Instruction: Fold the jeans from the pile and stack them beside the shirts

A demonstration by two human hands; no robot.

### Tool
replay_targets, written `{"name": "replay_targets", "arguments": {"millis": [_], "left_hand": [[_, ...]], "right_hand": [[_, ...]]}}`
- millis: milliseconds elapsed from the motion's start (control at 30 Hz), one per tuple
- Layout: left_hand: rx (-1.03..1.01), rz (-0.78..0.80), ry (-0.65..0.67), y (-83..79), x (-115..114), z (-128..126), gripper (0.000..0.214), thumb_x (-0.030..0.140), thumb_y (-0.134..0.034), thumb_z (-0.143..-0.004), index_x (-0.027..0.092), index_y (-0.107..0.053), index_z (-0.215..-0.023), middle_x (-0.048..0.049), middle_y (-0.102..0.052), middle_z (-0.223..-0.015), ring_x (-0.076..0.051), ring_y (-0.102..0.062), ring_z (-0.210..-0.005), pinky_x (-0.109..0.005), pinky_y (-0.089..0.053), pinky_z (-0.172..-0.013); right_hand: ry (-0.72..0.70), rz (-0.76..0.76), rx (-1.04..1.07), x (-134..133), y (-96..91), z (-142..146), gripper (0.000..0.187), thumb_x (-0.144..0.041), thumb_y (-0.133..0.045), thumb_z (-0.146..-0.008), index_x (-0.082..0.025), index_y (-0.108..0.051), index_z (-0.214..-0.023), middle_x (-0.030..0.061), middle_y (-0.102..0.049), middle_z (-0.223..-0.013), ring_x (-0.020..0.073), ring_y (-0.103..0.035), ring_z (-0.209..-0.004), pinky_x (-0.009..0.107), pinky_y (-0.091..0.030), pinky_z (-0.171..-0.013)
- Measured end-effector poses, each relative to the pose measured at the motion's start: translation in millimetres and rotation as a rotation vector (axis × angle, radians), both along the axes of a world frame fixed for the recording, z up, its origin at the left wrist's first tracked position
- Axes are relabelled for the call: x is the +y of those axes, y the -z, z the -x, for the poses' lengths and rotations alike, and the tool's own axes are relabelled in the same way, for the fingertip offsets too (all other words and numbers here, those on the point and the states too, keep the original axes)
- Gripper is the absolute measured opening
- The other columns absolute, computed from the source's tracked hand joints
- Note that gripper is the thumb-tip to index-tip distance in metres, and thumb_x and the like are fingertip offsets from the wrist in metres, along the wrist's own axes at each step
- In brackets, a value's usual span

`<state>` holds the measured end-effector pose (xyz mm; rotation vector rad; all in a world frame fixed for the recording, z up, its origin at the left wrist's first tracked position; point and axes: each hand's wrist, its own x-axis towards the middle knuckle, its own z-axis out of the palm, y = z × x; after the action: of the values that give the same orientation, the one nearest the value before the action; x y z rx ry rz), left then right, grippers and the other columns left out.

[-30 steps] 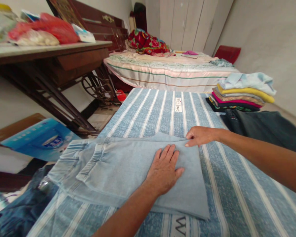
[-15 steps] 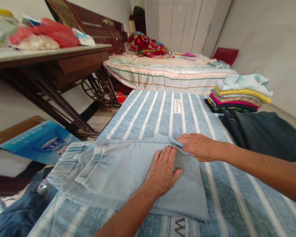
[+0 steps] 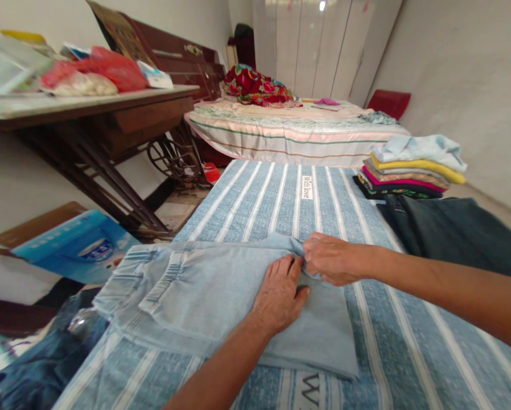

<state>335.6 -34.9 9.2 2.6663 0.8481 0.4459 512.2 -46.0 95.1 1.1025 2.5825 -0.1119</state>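
Note:
Light blue jeans point(image 3: 221, 290) lie folded across the striped bed cover, with gathered elastic cuffs at their left end. My left hand point(image 3: 279, 293) rests palm down on the upper layer, thumb out to the side and fingertips near the far edge. Just beyond those fingertips, my right hand point(image 3: 330, 258) is closed on the bunched far edge of the jeans. Its fingertips are partly hidden in the cloth.
A stack of folded clothes point(image 3: 413, 168) stands at the right, with dark trousers point(image 3: 460, 228) before it. To the left are a sewing machine table point(image 3: 153, 102), a blue box point(image 3: 85, 245) and dark clothing point(image 3: 46, 364). Another bed point(image 3: 298, 128) lies beyond the striped cover point(image 3: 255, 199).
My right hand has drawn the far edge of the jeans slightly left, bunching it near my left fingertips. The left hand's fingers are a little more bent. The view has shifted slightly.

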Motion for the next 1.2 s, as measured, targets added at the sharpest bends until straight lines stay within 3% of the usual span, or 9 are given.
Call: {"name": "replay_targets", "arguments": {"millis": [167, 300, 500, 667, 833, 967, 1033, 1200], "left_hand": [[0.024, -0.033, -0.007, 1.3, -1.2, 0.1, 0.055, 0.033, -0.052, -0.083, 0.017, -0.036, -0.132, -0.0126, -0.044, -0.131, -0.025, -0.039, -0.121, -0.042, -0.030, -0.104], [0.028, -0.052, 0.002, 2.4, -1.5, -0.4, 0.054, 0.032, -0.051, -0.083, 0.018, -0.036, -0.132, -0.0122, -0.043, -0.133, -0.025, -0.038, -0.123, -0.044, -0.029, -0.104], [-0.005, -0.023, -0.018, 4.8, -2.1, -0.6, 0.064, 0.033, -0.053, -0.082, 0.015, -0.028, -0.137, -0.0131, -0.044, -0.132, -0.026, -0.039, -0.122, -0.043, -0.029, -0.105], [-0.109, 0.088, -0.033, 5.5, 3.4, 2.0, 0.066, 0.029, -0.056, -0.077, 0.017, -0.030, -0.137, -0.0125, -0.045, -0.132, -0.025, -0.040, -0.122, -0.043, -0.034, -0.103], [-0.145, 0.217, -0.025, -11.2, 20.0, 0.0, 0.046, 0.023, -0.058, -0.074, 0.018, -0.050, -0.118, -0.0082, -0.055, -0.115, -0.022, -0.050, -0.108, -0.038, -0.042, -0.095], [-0.103, 0.083, -0.037, -23.8, 33.9, -12.6, 0.027, 0.017, -0.055, -0.073, 0.020, -0.057, -0.099, -0.0057, -0.057, -0.101, -0.022, -0.052, -0.099, -0.035, -0.044, -0.088], [-0.126, 0.091, 0.032, -23.8, 39.3, -20.8, 0.024, 0.013, -0.054, -0.071, 0.020, -0.058, -0.094, -0.0040, -0.057, -0.096, -0.020, -0.053, -0.094, -0.031, -0.046, -0.081], [-0.298, 0.280, 0.195, -9.8, 47.0, -31.8, 0.022, 0.003, -0.050, -0.064, 0.017, -0.059, -0.079, -0.0007, -0.056, -0.079, -0.014, -0.054, -0.074, -0.022, -0.044, -0.065]], "right_hand": [[0.190, 0.072, -0.045, 7.5, -11.5, -9.0, 0.016, -0.026, -0.054, -0.073, -0.018, -0.067, -0.068, 0.0078, -0.063, -0.068, 0.0231, -0.053, -0.082, 0.036, -0.031, -0.077], [0.299, 0.019, -0.100, 7.3, -3.3, -11.2, 0.012, -0.020, -0.056, -0.069, -0.017, -0.065, -0.063, 0.0085, -0.061, -0.064, 0.0238, -0.054, -0.081, 0.036, -0.031, -0.077], [0.235, 0.063, 0.153, 8.6, 9.3, -17.3, 0.014, -0.028, -0.060, -0.069, -0.019, -0.060, -0.058, 0.0018, -0.062, -0.064, 0.0187, -0.052, -0.076, 0.031, -0.032, -0.073], [0.219, 0.014, 0.135, 7.5, 9.3, -15.9, 0.013, -0.026, -0.058, -0.069, -0.019, -0.061, -0.058, 0.0022, -0.062, -0.063, 0.0202, -0.052, -0.081, 0.034, -0.030, -0.079], [0.222, 0.009, 0.102, 6.8, 9.2, -8.6, 0.011, -0.025, -0.058, -0.069, -0.020, -0.064, -0.061, 0.0036, -0.060, -0.061, 0.0215, -0.052, -0.082, 0.035, -0.029, -0.078], [0.212, -0.001, 0.087, 7.7, 6.4, -6.2, 0.011, -0.025, -0.057, -0.069, -0.020, -0.065, -0.062, 0.0037, -0.059, -0.059, 0.0214, -0.051, -0.080, 0.034, -0.029, -0.076], [0.221, 0.004, 0.090, 7.6, 4.1, -5.7, 0.011, -0.024, -0.057, -0.068, -0.020, -0.066, -0.063, 0.0034, -0.059, -0.059, 0.0205, -0.051, -0.079, 0.033, -0.030, -0.075], [0.265, 0.003, 0.131, 8.5, 3.6, -8.1, 0.012, -0.023, -0.056, -0.068, -0.020, -0.065, -0.061, 0.0023, -0.059, -0.058, 0.0185, -0.050, -0.075, 0.032, -0.031, -0.074]]}}
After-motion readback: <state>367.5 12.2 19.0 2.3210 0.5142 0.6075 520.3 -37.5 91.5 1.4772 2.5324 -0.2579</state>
